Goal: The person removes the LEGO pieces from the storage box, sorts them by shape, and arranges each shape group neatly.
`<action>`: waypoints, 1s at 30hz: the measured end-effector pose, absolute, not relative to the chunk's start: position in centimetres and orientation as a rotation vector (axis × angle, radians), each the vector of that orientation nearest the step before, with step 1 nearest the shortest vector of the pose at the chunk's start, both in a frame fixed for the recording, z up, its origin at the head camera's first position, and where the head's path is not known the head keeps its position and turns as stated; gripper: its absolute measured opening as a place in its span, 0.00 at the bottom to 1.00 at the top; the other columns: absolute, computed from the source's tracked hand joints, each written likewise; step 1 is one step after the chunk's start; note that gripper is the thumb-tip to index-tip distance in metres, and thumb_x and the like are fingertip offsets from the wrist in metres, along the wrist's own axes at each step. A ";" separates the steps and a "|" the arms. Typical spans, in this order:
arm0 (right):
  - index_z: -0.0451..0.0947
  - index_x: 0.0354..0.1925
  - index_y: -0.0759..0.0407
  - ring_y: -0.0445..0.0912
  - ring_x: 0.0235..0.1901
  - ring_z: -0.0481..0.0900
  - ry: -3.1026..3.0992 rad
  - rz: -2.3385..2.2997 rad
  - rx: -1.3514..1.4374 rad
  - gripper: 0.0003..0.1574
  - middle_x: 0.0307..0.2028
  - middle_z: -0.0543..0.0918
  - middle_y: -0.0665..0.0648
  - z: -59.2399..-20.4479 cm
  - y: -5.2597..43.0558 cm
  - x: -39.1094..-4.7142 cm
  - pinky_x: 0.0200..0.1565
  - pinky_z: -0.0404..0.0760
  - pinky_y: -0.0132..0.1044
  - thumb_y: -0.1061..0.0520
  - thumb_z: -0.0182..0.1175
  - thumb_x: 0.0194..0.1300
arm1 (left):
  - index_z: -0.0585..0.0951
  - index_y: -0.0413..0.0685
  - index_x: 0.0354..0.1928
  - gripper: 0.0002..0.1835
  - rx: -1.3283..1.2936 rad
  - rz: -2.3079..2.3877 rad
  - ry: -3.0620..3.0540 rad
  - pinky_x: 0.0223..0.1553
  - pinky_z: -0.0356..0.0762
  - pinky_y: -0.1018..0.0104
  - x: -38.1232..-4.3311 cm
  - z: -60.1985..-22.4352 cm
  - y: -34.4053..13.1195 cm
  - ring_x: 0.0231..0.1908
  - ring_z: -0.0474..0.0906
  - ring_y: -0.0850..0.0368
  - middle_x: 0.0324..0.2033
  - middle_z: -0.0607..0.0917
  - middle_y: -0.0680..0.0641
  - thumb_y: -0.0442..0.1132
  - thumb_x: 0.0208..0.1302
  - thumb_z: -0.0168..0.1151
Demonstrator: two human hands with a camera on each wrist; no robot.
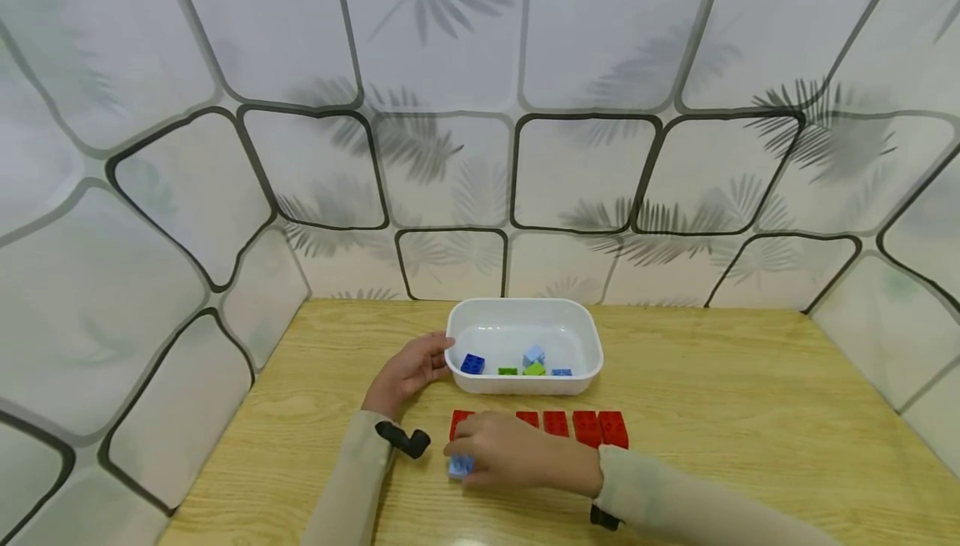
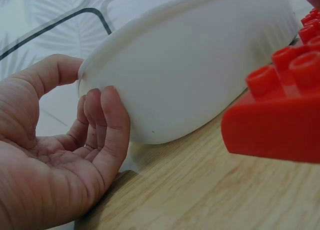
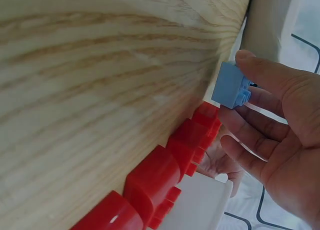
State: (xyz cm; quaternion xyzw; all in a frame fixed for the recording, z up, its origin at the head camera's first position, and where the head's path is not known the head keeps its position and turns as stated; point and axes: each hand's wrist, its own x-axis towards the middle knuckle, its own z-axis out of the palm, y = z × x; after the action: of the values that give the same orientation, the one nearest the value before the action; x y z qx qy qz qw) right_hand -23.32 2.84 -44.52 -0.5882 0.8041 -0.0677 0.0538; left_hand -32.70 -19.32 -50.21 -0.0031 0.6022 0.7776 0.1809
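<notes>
Within the right hand's (image 1: 517, 452) pinch, light-blue toy brick (image 3: 228, 85) is sitting, likely light, stiff, best gripped by sides; left hand (image 1: 409, 374) is holding white tub (image 1: 525, 385).

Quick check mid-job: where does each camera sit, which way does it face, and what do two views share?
Head: on the head, facing forward and down at the table; both sleeves, left grip and right grip show.
Left wrist: on that wrist, facing the left grip at the white tub's outer wall, red bricks close by.
Right wrist: on that wrist, facing the right grip, which pinches a light blue brick.
Shared: head and right wrist both show that brick and both grips.
</notes>
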 end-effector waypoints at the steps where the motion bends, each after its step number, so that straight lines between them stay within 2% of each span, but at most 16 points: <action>1: 0.83 0.57 0.50 0.33 0.45 0.79 2.445 -0.201 -1.787 0.23 0.49 0.85 0.47 -44.7 2.8 -23.3 0.51 0.78 0.23 0.44 0.68 0.68 | 0.68 0.32 0.66 0.22 -0.009 2.194 1.701 0.40 0.82 0.72 -32.7 -50.2 -19.3 0.38 0.81 0.64 0.38 0.84 0.54 0.38 0.77 0.53; 15: 0.82 0.57 0.48 0.34 0.46 0.80 2.459 -0.176 -1.774 0.23 0.49 0.86 0.45 -45.5 2.7 -23.2 0.55 0.79 0.27 0.42 0.65 0.69 | 0.65 0.31 0.69 0.26 0.014 2.191 1.700 0.40 0.82 0.72 -32.6 -50.3 -19.5 0.39 0.81 0.64 0.39 0.85 0.54 0.39 0.77 0.53; 30: 0.83 0.56 0.48 0.34 0.47 0.80 2.499 -0.113 -1.811 0.22 0.48 0.86 0.44 -45.6 2.5 -23.1 0.53 0.77 0.28 0.40 0.64 0.70 | 0.68 0.33 0.67 0.23 -0.025 2.198 1.700 0.40 0.82 0.72 -32.6 -49.9 -19.3 0.38 0.80 0.64 0.38 0.84 0.54 0.39 0.77 0.53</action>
State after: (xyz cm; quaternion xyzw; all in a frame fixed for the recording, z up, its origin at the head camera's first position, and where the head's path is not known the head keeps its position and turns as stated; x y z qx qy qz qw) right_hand -23.10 2.48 -45.62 -0.5863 0.8088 -0.0366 0.0268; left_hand -32.58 -19.29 -49.90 -0.0088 0.6019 0.7779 0.1804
